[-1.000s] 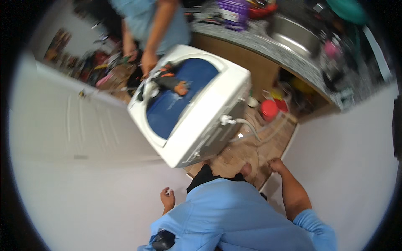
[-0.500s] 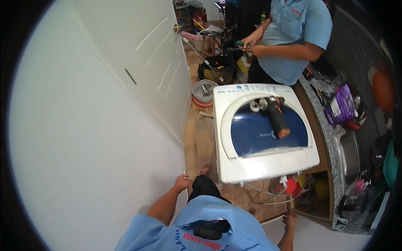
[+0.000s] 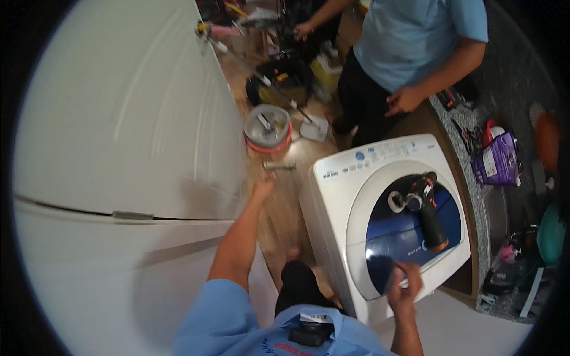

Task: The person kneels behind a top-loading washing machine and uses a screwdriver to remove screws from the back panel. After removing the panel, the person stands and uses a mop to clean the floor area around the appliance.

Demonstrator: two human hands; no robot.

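A white top-loading washing machine (image 3: 332, 196) with a dark blue lid stands in front of me to the right. Lying on the lid are a black and orange cordless drill (image 3: 430, 216) and, by its chuck, a small white ring-shaped thing (image 3: 396, 202). My right hand (image 3: 405, 283) is over the lid's near edge, fingers bent and blurred; whether it touches the lid I cannot tell. My left hand (image 3: 265, 185) reaches out over the floor, close to a short pale bar (image 3: 279, 166). Its fingers are smeared, and contact with the bar is unclear.
A co-worker in a blue shirt (image 3: 409, 53) stands behind the machine. A grey and red bucket (image 3: 267, 127), a long-handled mop (image 3: 255, 71) and a dark tool bag (image 3: 282, 83) are on the floor. A white door (image 3: 142, 118) is at left, a granite counter (image 3: 457, 142) at right.
My left hand has moved forward toward the pale bar; my right hand has come up over the lid. The co-worker's hands have parted. The view has shifted, showing the machine tilted.
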